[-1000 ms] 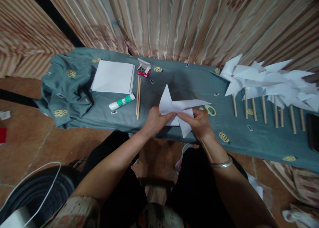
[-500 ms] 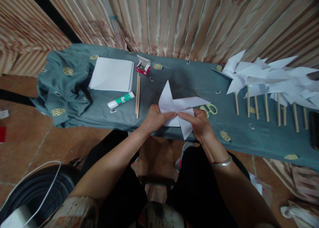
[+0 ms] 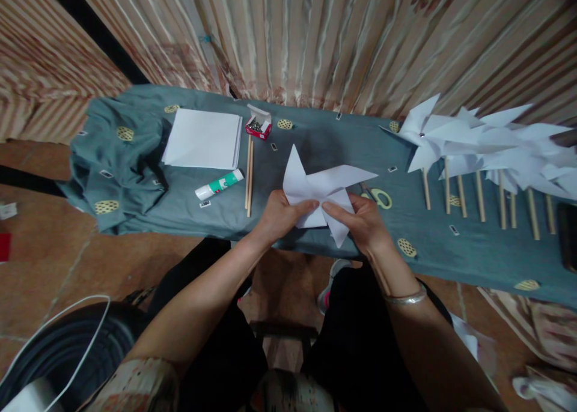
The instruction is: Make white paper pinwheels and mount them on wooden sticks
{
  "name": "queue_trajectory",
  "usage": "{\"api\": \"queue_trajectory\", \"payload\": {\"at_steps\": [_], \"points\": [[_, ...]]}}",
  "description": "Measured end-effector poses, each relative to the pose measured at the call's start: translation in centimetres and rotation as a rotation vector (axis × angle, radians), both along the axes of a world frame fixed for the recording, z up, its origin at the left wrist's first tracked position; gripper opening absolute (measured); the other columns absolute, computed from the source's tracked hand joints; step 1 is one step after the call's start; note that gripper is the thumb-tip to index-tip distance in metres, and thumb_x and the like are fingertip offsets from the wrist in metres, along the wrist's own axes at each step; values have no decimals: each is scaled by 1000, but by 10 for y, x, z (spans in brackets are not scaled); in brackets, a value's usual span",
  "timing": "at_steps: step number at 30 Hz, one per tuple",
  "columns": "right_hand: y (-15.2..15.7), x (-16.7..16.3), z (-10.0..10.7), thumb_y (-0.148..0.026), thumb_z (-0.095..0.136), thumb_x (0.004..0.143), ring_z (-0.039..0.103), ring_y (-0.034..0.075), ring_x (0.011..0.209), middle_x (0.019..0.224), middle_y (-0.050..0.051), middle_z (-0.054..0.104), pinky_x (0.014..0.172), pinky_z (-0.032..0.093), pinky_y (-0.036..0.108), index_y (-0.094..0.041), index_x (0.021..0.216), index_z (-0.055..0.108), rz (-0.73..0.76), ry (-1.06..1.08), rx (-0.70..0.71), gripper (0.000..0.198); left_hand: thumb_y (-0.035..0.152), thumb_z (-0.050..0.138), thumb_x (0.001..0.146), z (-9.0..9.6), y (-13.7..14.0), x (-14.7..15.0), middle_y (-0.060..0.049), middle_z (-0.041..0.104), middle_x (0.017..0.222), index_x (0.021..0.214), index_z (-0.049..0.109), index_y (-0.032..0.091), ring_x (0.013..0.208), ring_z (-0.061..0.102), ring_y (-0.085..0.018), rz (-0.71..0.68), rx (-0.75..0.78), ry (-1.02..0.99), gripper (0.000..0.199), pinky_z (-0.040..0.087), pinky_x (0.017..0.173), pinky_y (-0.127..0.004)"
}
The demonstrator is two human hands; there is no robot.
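Observation:
A white paper pinwheel [image 3: 322,185] with folded pointed blades is held over the table's front edge. My left hand [image 3: 285,215] grips it from the left, its thumb pressed near the centre. From the right my right hand [image 3: 360,220] grips it too, with the thumb close to the other thumb. The remaining fingers of both hands are hidden under the paper. No stick shows on this pinwheel. Just right of my right hand lie scissors [image 3: 383,198] with pale green handles, partly hidden behind the paper and hand.
Left on the cloth-covered table [image 3: 180,214] are a paper stack [image 3: 204,138], a glue stick [image 3: 219,184], wooden sticks [image 3: 249,178] and a red box [image 3: 258,126] of small metal pieces. Several finished pinwheels [image 3: 478,136] on sticks lie at the right. A pleated curtain [image 3: 315,45] hangs behind.
The pinwheel has turned slightly in my hands, its upper blade tipping left. My thumbs have shifted a little around its centre. The view has moved slightly.

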State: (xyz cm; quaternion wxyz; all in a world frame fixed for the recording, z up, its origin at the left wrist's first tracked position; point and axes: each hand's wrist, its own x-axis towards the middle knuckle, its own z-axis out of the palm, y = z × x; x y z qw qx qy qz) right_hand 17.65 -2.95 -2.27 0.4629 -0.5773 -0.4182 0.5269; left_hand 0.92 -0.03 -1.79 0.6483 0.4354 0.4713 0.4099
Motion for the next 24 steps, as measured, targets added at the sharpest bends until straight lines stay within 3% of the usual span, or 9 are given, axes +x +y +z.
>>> {"api": "queue_trajectory", "payload": {"at_steps": [3, 5, 7, 10, 15, 24], "points": [[-1, 7, 5, -44, 80, 71, 69, 27, 99, 107, 6, 75, 89, 55, 46, -24, 103, 71, -65, -205, 226, 39, 31, 84, 59, 1, 0, 1, -8, 79, 90, 85, 78, 12, 84, 70, -23, 48, -16, -52, 32, 55, 81, -34], [-4, 8, 9, -40, 78, 75, 60, 30, 121, 130, 8, 66, 103, 47, 51, -25, 109, 67, -174, -446, 422, 38, 30, 85, 59, 1, -1, 2, -8, 79, 92, 86, 78, 14, 85, 71, -22, 88, -25, -94, 33, 54, 84, -35], [-9, 6, 12, -35, 74, 81, 51, 31, 132, 143, 9, 56, 110, 41, 55, -25, 105, 67, -210, -679, 591, 27, 30, 85, 60, 1, -1, 2, -7, 79, 93, 87, 78, 15, 87, 71, -22, 120, -31, -122, 32, 54, 86, -35], [-15, -3, 14, -33, 70, 85, 52, 32, 132, 144, 7, 54, 109, 42, 55, -25, 92, 67, -112, -864, 743, 11, 31, 85, 61, 0, -2, 4, -7, 79, 94, 88, 78, 15, 89, 71, -22, 139, -35, -153, 32, 53, 87, -34], [-15, -12, 9, -30, 70, 85, 52, 32, 132, 141, 8, 58, 110, 41, 55, -24, 84, 67, -67, -917, 761, 8, 28, 83, 63, 1, -1, 7, -6, 79, 95, 90, 77, 17, 92, 71, -21, 143, -26, -199, 30, 53, 89, -34], [-13, -9, 7, -23, 67, 86, 52, 30, 133, 135, 5, 63, 110, 41, 57, -23, 75, 65, -107, -792, 722, 12, 27, 84, 61, -1, -1, 10, -6, 79, 92, 83, 77, 18, 99, 69, -22, 145, -48, -251, 24, 53, 93, -35]]}}
